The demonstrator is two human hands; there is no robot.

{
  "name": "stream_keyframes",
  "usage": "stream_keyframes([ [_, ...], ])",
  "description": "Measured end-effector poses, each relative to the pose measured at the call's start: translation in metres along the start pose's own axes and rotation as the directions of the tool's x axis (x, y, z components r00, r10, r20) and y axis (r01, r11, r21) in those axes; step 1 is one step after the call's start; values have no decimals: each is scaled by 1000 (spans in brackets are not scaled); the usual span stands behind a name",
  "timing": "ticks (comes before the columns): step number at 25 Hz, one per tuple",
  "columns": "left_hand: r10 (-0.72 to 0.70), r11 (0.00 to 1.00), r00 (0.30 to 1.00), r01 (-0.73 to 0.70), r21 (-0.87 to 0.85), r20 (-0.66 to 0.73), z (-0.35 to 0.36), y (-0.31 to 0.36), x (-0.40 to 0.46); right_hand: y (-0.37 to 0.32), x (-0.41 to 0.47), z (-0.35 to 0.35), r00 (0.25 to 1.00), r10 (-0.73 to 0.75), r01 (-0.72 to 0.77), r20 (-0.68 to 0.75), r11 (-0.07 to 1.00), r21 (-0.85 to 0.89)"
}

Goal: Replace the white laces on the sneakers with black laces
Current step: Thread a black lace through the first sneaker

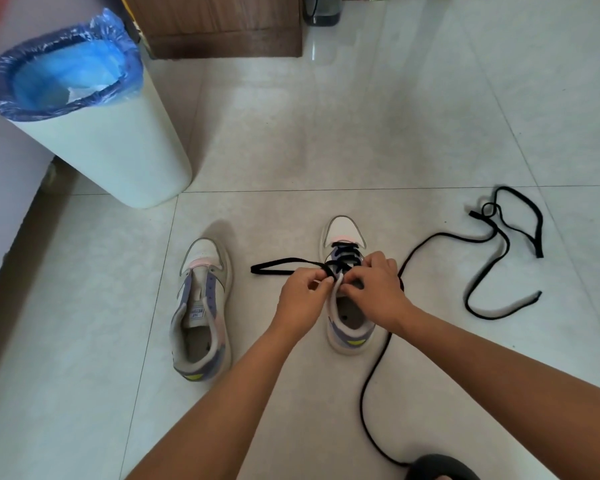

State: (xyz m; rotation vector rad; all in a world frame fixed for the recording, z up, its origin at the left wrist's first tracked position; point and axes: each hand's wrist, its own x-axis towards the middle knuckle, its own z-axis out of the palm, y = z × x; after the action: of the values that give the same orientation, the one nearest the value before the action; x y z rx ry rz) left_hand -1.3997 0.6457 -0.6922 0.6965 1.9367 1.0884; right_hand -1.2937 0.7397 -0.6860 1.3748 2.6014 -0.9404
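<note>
Right sneaker (346,292) half laced in black, left hand (303,291) and right hand (374,285) both pinching lace (277,266); left sneaker (201,306) bare, spare lace (499,244) unused.

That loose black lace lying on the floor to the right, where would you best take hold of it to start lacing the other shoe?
Probably at one tip. The spare black lace lies in loose curls on the tiles, and its near end points out free of the loops. Pinch that end from above, from the right, so the rest trails out untangled.
</note>
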Motion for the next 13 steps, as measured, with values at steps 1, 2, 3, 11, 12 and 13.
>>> stream_keyframes([
  [1,27,997,999,-29,70,30,2,-4,-5,0,0,1,1000,-6,6,5,1000,-9],
  [2,38,981,997,-52,186,74,6,-7,-11,0,0,1,1000,-15,15,9,1000,-18],
  [3,25,941,993,-62,331,115,12,-10,-16,0,-1,1,1000,-27,28,12,999,-29],
  [11,-170,794,985,144,590,-10,33,-3,-16,40,-35,-11,876,-476,432,-76,846,-314],
  [12,-184,801,983,156,578,-10,32,-3,-13,53,-46,-16,858,-513,465,-37,805,-369],
  [13,-191,804,982,159,572,-5,31,-3,-12,68,-60,-22,839,-545,496,9,756,-428],
])
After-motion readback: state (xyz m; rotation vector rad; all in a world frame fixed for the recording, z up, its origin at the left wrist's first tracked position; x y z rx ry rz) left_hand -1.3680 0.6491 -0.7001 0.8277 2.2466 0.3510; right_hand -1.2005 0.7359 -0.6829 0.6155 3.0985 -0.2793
